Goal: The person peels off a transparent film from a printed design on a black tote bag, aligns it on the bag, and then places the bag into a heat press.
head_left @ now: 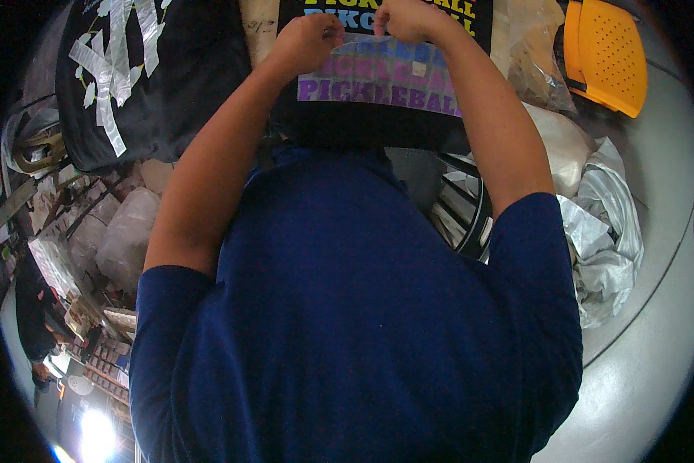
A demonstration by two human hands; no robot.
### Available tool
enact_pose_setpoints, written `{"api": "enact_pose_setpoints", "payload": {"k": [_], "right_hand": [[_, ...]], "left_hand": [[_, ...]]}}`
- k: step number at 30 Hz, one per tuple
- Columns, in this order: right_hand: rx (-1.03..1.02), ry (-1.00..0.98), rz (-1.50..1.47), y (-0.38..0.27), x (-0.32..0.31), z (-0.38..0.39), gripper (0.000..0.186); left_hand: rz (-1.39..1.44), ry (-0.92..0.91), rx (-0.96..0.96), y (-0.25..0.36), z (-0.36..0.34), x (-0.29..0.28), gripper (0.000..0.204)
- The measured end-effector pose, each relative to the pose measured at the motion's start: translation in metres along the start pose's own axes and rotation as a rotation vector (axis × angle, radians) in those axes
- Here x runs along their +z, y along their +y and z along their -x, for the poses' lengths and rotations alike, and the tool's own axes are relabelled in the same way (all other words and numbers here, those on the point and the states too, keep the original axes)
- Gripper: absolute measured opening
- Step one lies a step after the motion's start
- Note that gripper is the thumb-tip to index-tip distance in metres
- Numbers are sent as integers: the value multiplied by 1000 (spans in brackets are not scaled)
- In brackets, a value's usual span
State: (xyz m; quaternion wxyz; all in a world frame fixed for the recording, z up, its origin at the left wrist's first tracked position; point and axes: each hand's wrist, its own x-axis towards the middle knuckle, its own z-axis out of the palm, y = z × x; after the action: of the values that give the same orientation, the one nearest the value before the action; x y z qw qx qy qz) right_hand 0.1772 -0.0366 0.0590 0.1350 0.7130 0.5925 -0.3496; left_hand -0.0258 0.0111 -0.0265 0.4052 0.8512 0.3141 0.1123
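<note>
My left hand (pixel 312 40) is closed, fingertips pinched on the upper left of a translucent sheet (pixel 374 94) bearing rows of blue, pink and purple lettering. The sheet lies over a black fabric piece (pixel 370 127) printed with bright yellow and blue lettering at the top. My right hand (pixel 409 19) is at that sheet's upper edge with fingers curled down on it, also closed. What exactly is between the fingertips is small and partly hidden.
A black piece with silvery tape strips (pixel 154 92) lies left. At right are a plastic bag (pixel 536 54), yellow perforated plastic pieces (pixel 609 54) and crumpled silver material (pixel 602 231). Cluttered bags (pixel 127 231) fill the left side. Another person (pixel 34 324) shows at far left.
</note>
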Motion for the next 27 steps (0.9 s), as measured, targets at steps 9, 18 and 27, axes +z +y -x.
{"api": "enact_pose_setpoints", "payload": {"k": [9, 18, 27], "right_hand": [[78, -14, 0, -5, -6, 11, 17], [121, 18, 137, 2, -5, 14, 19], [101, -12, 22, 16, -6, 10, 22]], "left_hand": [[-38, -32, -34, 2, -1, 0, 19], [-39, -47, -69, 7, 0, -3, 18], [-49, -74, -63, 0, -2, -3, 20]]}}
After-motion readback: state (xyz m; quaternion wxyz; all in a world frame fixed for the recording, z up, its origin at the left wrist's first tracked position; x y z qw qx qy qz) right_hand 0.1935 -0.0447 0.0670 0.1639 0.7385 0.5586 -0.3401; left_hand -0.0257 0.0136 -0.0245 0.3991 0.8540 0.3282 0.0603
